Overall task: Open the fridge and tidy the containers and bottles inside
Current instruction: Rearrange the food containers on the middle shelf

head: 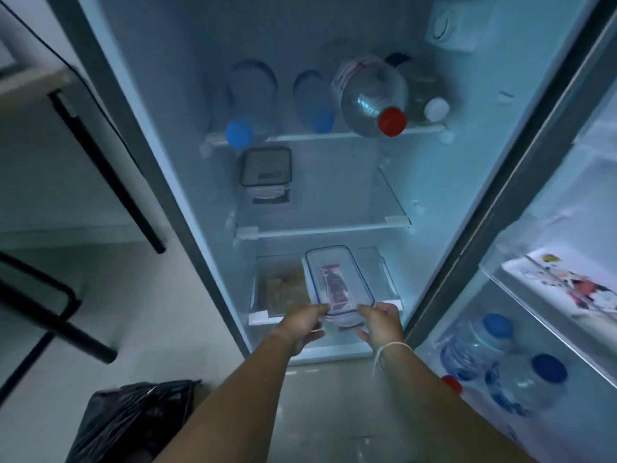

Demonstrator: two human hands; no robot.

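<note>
The fridge [444,182] stands open in front of me. Both hands hold a clear rectangular container with a blue-rimmed lid [337,282] at the front of the lowest shelf [258,318]. My left hand [302,324] grips its near left corner and my right hand [380,324] its near right corner. A red and white packet shows through the lid. A grey-lidded container [265,170] sits on the middle shelf at the left. On the top shelf lie several bottles: two with blue caps [238,133], one with a red cap [392,121], one with a white cap [436,109].
The open door [541,248] at the right carries several blue-capped water bottles [497,329] in its lower rack and a printed pack [567,282] above. A black rubbish bag [133,419] lies on the floor at lower left. Black chair frames [66,315] stand at the left.
</note>
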